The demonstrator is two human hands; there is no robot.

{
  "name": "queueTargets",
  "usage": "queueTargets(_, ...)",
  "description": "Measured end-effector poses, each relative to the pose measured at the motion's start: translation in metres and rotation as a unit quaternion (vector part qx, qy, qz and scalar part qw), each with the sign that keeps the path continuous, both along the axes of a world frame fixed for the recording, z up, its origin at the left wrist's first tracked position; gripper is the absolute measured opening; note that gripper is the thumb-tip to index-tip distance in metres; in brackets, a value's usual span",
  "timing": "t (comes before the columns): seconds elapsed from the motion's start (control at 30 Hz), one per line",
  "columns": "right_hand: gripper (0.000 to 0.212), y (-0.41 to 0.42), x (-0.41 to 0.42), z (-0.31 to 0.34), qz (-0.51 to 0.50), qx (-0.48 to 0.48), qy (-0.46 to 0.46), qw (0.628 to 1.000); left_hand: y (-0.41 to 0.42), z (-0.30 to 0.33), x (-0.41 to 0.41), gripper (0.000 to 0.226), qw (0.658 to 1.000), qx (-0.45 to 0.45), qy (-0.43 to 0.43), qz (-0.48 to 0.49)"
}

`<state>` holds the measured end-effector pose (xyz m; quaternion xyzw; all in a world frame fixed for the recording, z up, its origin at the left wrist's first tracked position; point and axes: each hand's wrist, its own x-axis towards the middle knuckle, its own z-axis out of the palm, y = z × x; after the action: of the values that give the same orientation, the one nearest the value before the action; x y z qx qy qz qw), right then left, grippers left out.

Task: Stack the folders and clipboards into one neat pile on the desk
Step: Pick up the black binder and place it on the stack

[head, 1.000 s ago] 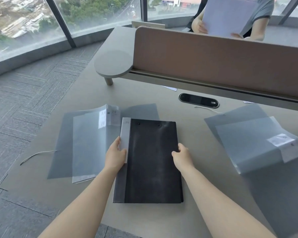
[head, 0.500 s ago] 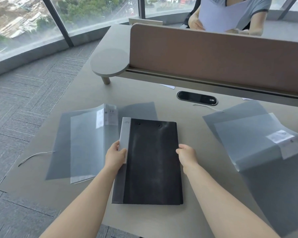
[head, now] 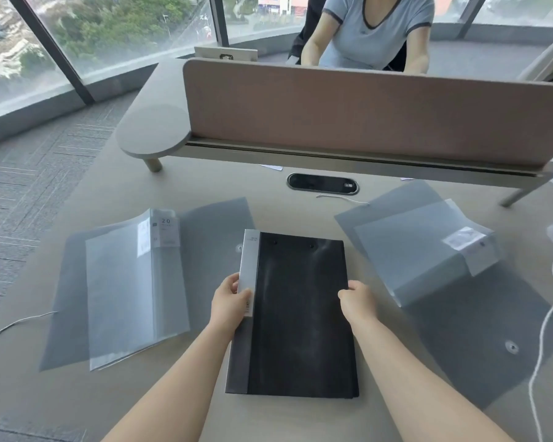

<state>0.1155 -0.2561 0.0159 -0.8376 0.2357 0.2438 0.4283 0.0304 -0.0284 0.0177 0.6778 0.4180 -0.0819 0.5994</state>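
A black folder (head: 297,314) with a grey spine strip lies flat on the desk (head: 141,403) in front of me. My left hand (head: 230,301) grips its left edge over the spine. My right hand (head: 358,301) holds its right edge. To the left lies a translucent grey folder (head: 125,282) with a "20" label, on top of a darker grey sleeve. To the right lies another translucent grey folder (head: 422,250) with a white label, overlapping a dark grey envelope (head: 492,339) with a snap button.
A brown divider panel (head: 364,113) crosses the back of the desk, with a person seated behind it. An oval cable port (head: 322,184) sits below the panel. A white cable (head: 546,330) runs down the right side. Carpeted floor lies to the left.
Both hands stay on the black folder's edges, the right hand slightly nearer me. My view has tilted up, showing more of the person behind the divider.
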Motion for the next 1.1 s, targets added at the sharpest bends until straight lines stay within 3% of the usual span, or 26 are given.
queueTargets(0.17,0.018,-0.037,0.000,0.003,-0.026,-0.029,-0.013,0.999,-0.033,-0.003,0.010,0.044,1.000,0.003,0.006,-0.030)
queueTargets(0.33,0.028,-0.066,0.002,0.003,-0.038,-0.033,-0.021,0.999,-0.062,-0.003,0.016,0.045,0.999,-0.001,0.010,-0.042)
queueTargets(0.5,0.017,-0.085,0.003,0.006,-0.028,-0.047,-0.021,0.998,-0.080,-0.004,0.019,0.047,0.999,0.001,0.011,-0.042)
queueTargets(0.87,0.033,-0.095,0.003,0.011,0.016,-0.076,-0.031,0.997,-0.091,-0.003,0.021,0.042,0.999,0.009,0.013,-0.038)
queueTargets(0.97,0.030,-0.097,0.003,0.010,0.028,-0.110,-0.031,0.993,-0.090,-0.003,0.019,0.039,0.999,0.016,0.007,-0.033)
queueTargets(1.1,0.008,-0.094,-0.002,0.014,0.043,-0.166,-0.050,0.984,-0.084,-0.002,0.013,0.040,0.999,0.031,-0.006,-0.017)
